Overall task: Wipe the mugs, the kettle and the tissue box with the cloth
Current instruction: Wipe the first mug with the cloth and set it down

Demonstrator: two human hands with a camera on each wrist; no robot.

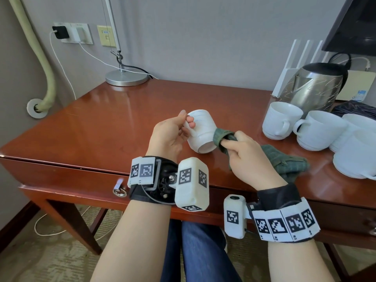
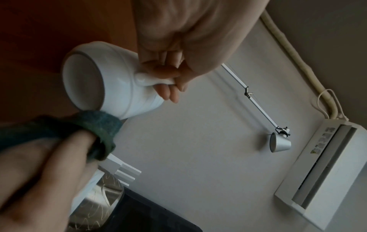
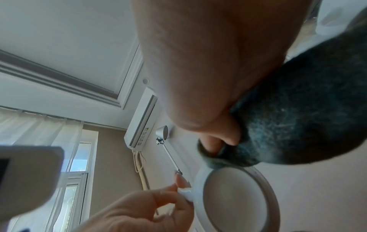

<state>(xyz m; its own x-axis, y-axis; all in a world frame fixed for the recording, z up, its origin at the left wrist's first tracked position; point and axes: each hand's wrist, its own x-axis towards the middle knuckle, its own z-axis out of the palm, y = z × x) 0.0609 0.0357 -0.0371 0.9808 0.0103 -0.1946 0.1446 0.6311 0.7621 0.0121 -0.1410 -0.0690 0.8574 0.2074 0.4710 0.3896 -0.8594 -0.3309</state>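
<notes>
My left hand (image 1: 184, 127) grips the handle of a white mug (image 1: 201, 129) held tilted above the desk, its base towards me. The left wrist view shows the fingers (image 2: 168, 78) curled round the handle and the mug (image 2: 111, 78) bottom-first. My right hand (image 1: 234, 145) pinches a green cloth (image 1: 220, 137) and presses it against the mug's lower side; the rest of the cloth (image 1: 284, 161) trails onto the desk. In the right wrist view the cloth (image 3: 288, 125) touches the mug's base rim (image 3: 238, 196). Two more mugs (image 1: 280, 119) (image 1: 317, 129) and a steel kettle (image 1: 313, 88) stand at the right.
The red-brown wooden desk (image 1: 122, 123) has a lamp base (image 1: 127, 77) at the back. White saucers (image 1: 354, 153) and a dark bag (image 1: 354, 107) crowd the right edge. Cables run to wall sockets (image 1: 73, 33) at the back left.
</notes>
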